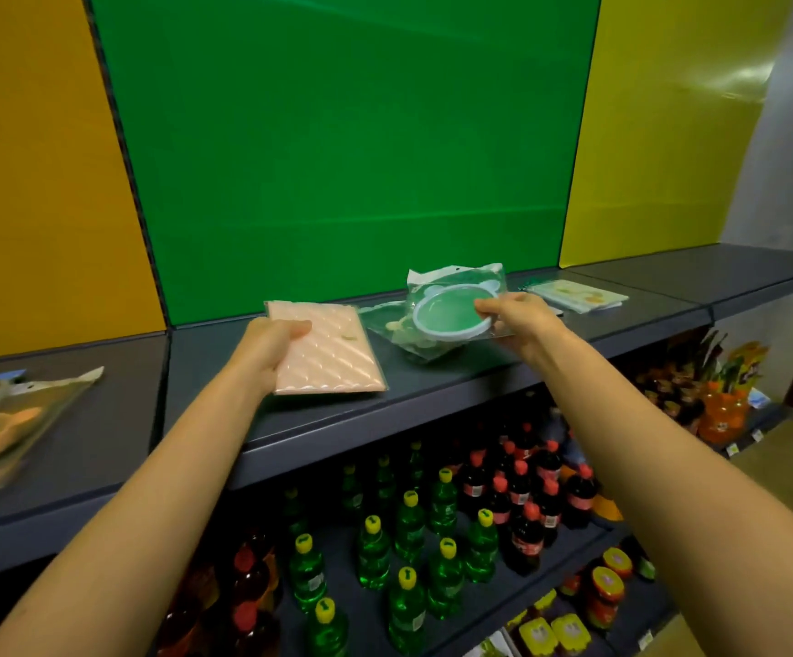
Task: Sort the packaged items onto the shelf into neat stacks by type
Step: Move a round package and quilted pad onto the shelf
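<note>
The green bowl package is pinched at its right rim by the right hand, raised just above another green package on the shelf. The pink packet, lying flat left of it, long axis running near to far, is gripped at its left edge by the left hand.

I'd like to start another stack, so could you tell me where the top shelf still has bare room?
Bare shelf lies between the packets at the far left and the pink packet, and on the far right section beyond the pale flat packets. The middle is crowded: pink packet, green bowl packets and both hands.
</note>
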Tool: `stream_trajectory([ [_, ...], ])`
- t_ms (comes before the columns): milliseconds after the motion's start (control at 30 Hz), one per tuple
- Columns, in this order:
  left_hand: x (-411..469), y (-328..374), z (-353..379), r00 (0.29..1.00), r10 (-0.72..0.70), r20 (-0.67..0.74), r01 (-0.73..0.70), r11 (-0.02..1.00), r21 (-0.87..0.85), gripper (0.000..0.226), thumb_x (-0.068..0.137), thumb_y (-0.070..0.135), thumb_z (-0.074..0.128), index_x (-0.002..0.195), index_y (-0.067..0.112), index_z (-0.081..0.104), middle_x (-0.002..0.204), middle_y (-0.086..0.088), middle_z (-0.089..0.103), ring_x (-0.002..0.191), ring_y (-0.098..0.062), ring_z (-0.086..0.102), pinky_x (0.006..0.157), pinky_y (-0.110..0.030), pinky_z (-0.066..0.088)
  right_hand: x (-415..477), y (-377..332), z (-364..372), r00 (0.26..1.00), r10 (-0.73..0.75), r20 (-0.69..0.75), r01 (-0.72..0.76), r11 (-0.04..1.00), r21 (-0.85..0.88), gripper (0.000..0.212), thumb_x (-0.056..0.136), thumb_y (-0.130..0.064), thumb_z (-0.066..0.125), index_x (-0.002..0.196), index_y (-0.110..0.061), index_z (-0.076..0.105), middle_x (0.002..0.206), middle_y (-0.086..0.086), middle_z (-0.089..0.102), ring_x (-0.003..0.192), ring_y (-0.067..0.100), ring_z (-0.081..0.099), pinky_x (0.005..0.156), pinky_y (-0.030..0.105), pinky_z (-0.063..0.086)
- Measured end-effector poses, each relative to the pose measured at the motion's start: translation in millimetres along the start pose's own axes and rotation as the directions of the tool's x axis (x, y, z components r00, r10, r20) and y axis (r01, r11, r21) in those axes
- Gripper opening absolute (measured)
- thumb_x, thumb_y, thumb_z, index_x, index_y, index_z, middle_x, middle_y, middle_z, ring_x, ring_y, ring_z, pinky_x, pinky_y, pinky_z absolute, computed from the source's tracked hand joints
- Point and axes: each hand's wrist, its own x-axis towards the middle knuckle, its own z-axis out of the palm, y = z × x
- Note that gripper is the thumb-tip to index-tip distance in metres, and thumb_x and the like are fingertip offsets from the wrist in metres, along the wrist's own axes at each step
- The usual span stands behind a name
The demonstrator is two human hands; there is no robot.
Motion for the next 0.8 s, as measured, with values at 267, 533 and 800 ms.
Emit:
stream_trajectory([
  [267, 47.4, -1.4, 10.9, 0.992, -0.013, -0.129, 0.029, 0.992, 0.120, 0.044, 0.091, 0.007, 0.056, 0.131, -0.007, 0.045, 0.117, -0.021, 0.062, 0.088, -0.029, 0.060, 0.079, -0.038, 0.049, 78.6, -2.2, 31.1, 0.996, -0.007, 0.086, 0.029, 0.967, -0.251, 0.017, 0.080, -0.004, 0.065, 0.069, -0.005, 0.052, 0.054, 0.008, 0.055, 0.050, 0.016, 0.050, 0.049, 0.023, 0.040],
  [533, 64.0, -8.7, 17.6, 0.951, 0.145, -0.274, 0.199, 0.392, 0.898, 0.079, 0.088, 0.050, 0.048, 0.146, 0.003, 0.021, 0.145, -0.017, 0.042, 0.129, -0.035, 0.044, 0.103, -0.039, 0.038, 98.6, -9.7, 34.9, 0.979, -0.090, 0.182, 0.202, 0.402, -0.893, 0.058, 0.079, -0.031, 0.067, 0.125, 0.000, 0.049, 0.135, 0.018, 0.047, 0.124, 0.034, 0.046, 0.098, 0.037, 0.043],
  [800, 52.0, 1.8, 15.1, 0.908, 0.386, -0.162, 0.209, -0.082, 0.974, 0.057, 0.091, 0.050, 0.043, 0.130, 0.009, 0.045, 0.131, -0.013, 0.055, 0.121, -0.030, 0.051, 0.095, -0.039, 0.043, 92.2, -37.7, 86.9, 0.779, -0.269, 0.567, 0.627, 0.348, -0.697, 0.048, 0.087, -0.031, 0.057, 0.131, -0.012, 0.049, 0.136, 0.009, 0.052, 0.123, 0.029, 0.050, 0.102, 0.038, 0.043],
])
